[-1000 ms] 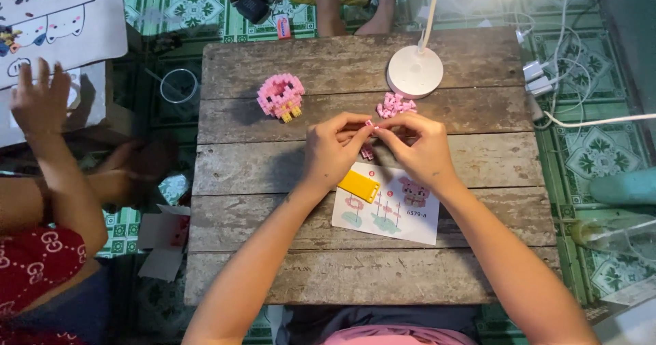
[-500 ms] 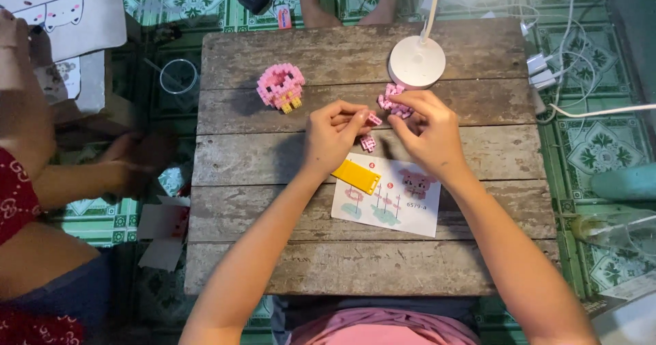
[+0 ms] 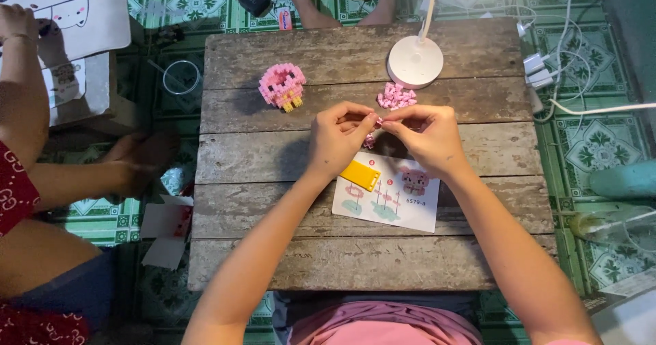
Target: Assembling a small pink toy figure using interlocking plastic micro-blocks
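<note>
Pinching one small pink brick piece (image 3: 378,121) between left hand (image 3: 339,135) and right hand (image 3: 425,134), fingertips meeting; loose pink bricks (image 3: 395,95) just beyond, nearer right.

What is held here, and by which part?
A tiny pink brick piece, pinched at its ends between the fingertips of the left hand and right hand; its exact shape cannot be told.

A pink block figure (image 3: 281,85) with yellow feet sits on a weathered grey-brown plank table (image 3: 287,263). Loose bricks (image 3: 395,95) are pale pink, as is the small piece (image 3: 378,121) pinched between both hands. A bright yellow tool (image 3: 360,175) lies on a white sheet (image 3: 403,212) printed with pink and green drawings. The lamp base (image 3: 415,62) is white; the floor (image 3: 601,140) has green-and-white patterned tiles.
</note>
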